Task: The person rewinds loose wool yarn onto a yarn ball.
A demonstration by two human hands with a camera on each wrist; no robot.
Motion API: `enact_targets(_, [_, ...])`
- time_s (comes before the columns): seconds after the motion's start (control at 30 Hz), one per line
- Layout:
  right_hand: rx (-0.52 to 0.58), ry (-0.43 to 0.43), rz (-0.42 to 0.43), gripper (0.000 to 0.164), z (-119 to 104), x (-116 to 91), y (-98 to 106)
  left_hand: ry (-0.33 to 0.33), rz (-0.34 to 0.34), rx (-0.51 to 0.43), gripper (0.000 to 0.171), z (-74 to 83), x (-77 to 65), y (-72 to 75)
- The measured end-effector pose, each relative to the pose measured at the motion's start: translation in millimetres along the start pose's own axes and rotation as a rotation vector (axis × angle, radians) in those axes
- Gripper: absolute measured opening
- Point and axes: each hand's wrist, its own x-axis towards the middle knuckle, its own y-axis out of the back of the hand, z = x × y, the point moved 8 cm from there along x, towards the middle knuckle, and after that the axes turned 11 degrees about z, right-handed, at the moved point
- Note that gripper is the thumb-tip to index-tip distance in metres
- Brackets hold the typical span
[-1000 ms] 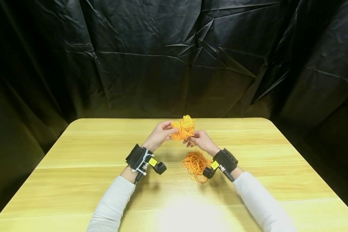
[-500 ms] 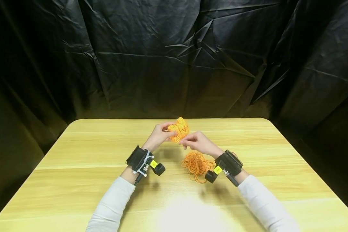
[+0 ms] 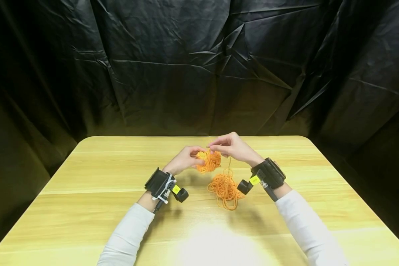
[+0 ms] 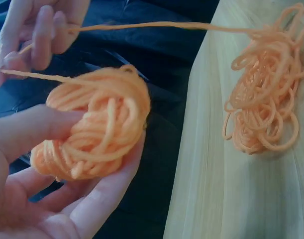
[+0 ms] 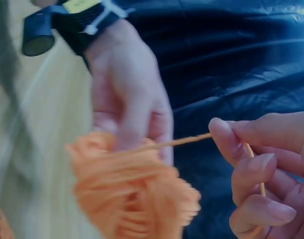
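My left hand (image 3: pixel 183 161) grips a ball of orange yarn (image 3: pixel 208 162) above the table, thumb on the near side and fingers behind it. In the left wrist view the thumb presses into the windings of the ball (image 4: pixel 104 124). My right hand (image 3: pixel 236 148) is just above and right of the ball, pinching a strand of yarn (image 5: pixel 184 142) between thumb and index finger. That strand runs taut from the ball to the fingertips, then passes through the curled fingers. From there it drops to a loose heap of orange yarn (image 3: pixel 224 187) on the table.
The light wooden table (image 3: pixel 86 207) extends on all sides of the heap, with a bright glare spot near its front. Black sheeting (image 3: pixel 199 74) hangs behind the table. Both wrists wear black straps with small cameras (image 3: pixel 181 194).
The right hand has moved from below the ball up over its right side, drawing the strand with it. The left hand has turned the ball, which first shifted left, then slightly down and right.
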Motion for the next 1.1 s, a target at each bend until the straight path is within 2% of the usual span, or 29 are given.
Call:
enact_targets(0.17, [0.072, 0.015, 0.039, 0.018, -8.0, 9.8, 11.3, -0.036, -0.082, 0.029, 0.036, 3.9, -3.2, -5.4])
enact_targets(0.3, [0.113, -0.004, 0.073, 0.020, -5.7, 16.4, 18.8, -0.081, -0.152, 0.034, 0.034, 7.8, -5.1, -9.3])
enact_targets(0.53, [0.156, -0.086, 0.125, 0.025, 22.8, 21.3, 22.2, -0.169, -0.228, 0.075, 0.035, 17.4, -8.6, -11.9])
enact_targets(0.63, [0.129, -0.117, 0.158, 0.027, 40.2, 20.1, 18.4, -0.173, -0.249, 0.019, 0.035, 20.9, -10.8, -12.1])
enact_targets(0.8, [0.102, -0.195, 0.184, 0.026, 66.4, 13.7, 8.5, -0.129, -0.201, -0.083, 0.039, 23.3, -10.1, -8.9])
enact_targets(0.93, [0.126, -0.234, 0.174, 0.028, 77.5, 7.3, -0.7, -0.103, -0.127, -0.169, 0.053, 24.0, -7.2, -3.0])
enact_targets(1.0, [0.137, -0.240, 0.165, 0.026, 80.8, 4.8, -4.6, -0.102, -0.089, -0.183, 0.058, 24.1, -5.9, 0.3])
enact_targets(1.1, [0.163, -0.243, 0.153, 0.019, 83.3, 2.0, -9.7, -0.104, -0.036, -0.168, 0.059, 23.6, -4.5, 4.4])
